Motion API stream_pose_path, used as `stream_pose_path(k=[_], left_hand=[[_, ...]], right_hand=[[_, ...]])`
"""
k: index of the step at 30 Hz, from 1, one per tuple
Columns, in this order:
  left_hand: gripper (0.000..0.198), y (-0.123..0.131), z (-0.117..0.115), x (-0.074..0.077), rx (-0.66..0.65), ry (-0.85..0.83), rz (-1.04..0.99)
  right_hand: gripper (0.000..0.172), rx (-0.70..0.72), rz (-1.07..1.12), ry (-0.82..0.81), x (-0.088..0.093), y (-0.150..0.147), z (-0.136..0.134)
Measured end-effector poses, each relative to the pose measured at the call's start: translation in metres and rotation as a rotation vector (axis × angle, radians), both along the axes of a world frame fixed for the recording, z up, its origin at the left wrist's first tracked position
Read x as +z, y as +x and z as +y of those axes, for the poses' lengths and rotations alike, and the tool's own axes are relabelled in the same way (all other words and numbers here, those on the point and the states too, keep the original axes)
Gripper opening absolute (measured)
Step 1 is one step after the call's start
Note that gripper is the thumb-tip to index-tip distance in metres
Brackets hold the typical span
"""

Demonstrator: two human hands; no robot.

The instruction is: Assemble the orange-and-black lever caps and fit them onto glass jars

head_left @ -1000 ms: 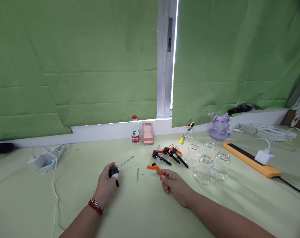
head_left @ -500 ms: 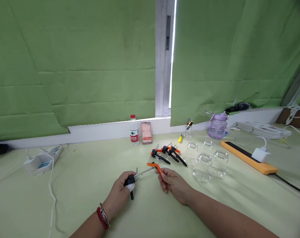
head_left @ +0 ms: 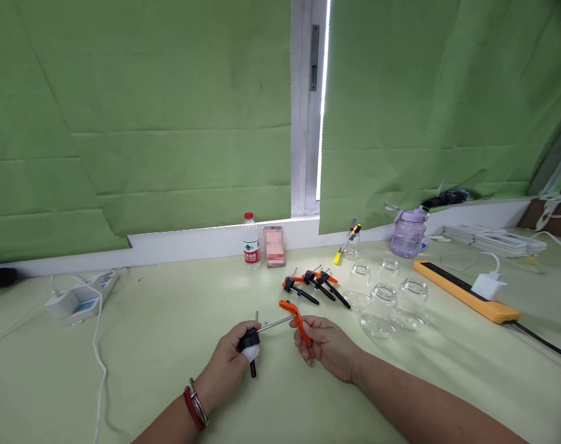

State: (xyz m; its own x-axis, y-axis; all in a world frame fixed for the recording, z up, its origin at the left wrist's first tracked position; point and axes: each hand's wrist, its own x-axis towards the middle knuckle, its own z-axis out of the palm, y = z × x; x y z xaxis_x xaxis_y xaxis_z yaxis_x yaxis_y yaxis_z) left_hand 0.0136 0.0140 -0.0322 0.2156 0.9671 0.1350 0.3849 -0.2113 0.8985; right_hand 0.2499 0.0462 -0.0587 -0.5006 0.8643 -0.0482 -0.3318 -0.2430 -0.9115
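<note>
My left hand (head_left: pixel 236 354) is closed around the black round body (head_left: pixel 249 338) of a tool, and a black handle sticks out below. One of its fingers has a white wrapping. From that body a thin metal rod (head_left: pixel 274 323) runs right to a bent orange piece (head_left: pixel 295 313). My right hand (head_left: pixel 324 342) pinches the orange piece between thumb and fingers, holding it tilted at the rod's end. Whether rod and orange piece are joined I cannot tell. Behind my hands, several similar black-and-orange tools (head_left: pixel 315 285) lie on the table.
Several clear glass jars (head_left: pixel 382 311) stand right of the tools. Farther right are an orange power strip (head_left: pixel 465 293) and a purple bottle (head_left: pixel 408 233). A water bottle (head_left: pixel 251 243) stands by the wall. A white power strip (head_left: pixel 79 302) with cables lies left.
My right hand has turned the orange piece, so its lower end now points more downward. My left hand has shifted slightly right with the black body.
</note>
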Motion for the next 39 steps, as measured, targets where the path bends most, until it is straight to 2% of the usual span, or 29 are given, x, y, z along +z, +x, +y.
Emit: stream_pose_path(k=[9,15,20,30,39], left_hand=[[0.036,0.002,-0.004,0.001,-0.014,0.004,-0.031],[0.044,0.009,-0.006,0.007,0.015,-0.06,-0.089],[0.03,0.009,-0.006,0.009,-0.037,-0.032,-0.092],[0.029,0.012,-0.011,0.008,-0.17,-0.074,-0.167],[0.055,0.014,-0.021,0.013,-0.234,-0.231,-0.282]], right_hand=[[0.029,0.043,-0.054,0.043,0.006,-0.001,-0.005],[0.028,0.069,-0.096,0.104,0.006,-0.002,-0.007],[0.033,0.09,-0.105,0.12,0.004,-0.002,-0.007],[0.033,0.163,-0.101,0.159,0.004,-0.004,-0.01],[0.036,0.202,-0.225,0.176,0.012,-0.003,-0.017]])
